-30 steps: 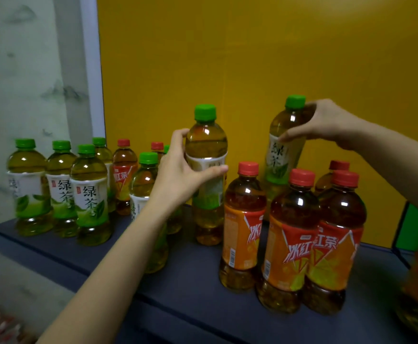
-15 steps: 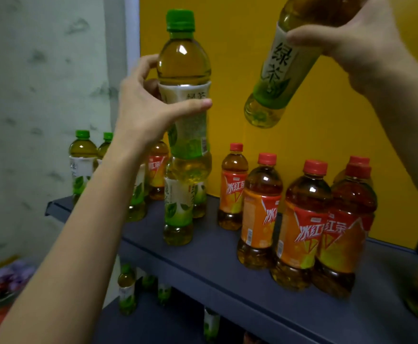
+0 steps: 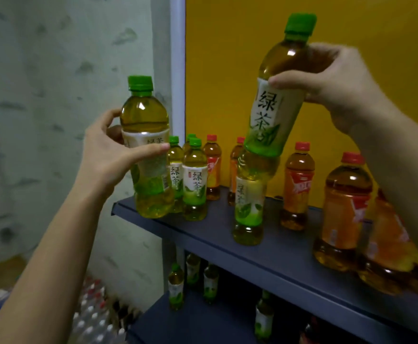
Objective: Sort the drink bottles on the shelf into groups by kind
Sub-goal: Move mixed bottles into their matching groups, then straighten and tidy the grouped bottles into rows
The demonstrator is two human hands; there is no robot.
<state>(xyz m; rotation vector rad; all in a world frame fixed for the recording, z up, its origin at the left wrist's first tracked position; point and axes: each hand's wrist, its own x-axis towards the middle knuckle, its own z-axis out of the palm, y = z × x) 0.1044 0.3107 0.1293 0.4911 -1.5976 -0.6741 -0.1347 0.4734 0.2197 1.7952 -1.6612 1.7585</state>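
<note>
Fingers [image 3: 105,119] and thumb of the left hand [image 3: 108,155] curl round a green tea bottle [image 3: 150,175], upright above the shelf's [image 3: 277,247] left front corner. The right hand [image 3: 339,88] grips a second green tea bottle [image 3: 274,103], tilted, up over the shelf's middle, hiding the top of a standing green one [image 3: 248,207]. More green caps [image 3: 195,180] huddle at the left end, and red-cap teas [image 3: 298,187] run toward the right edge.

Two green-tea bottles [image 3: 144,115] [image 3: 267,115] in hands [image 3: 106,157] [image 3: 341,90]

Pale mottled wall [image 3: 54,95] at 9 o'clock. White post [image 3: 177,70] at 12. Yellow panel [image 3: 227,58] at 1. Dark blue shelf [image 3: 289,256] at 4.
</note>
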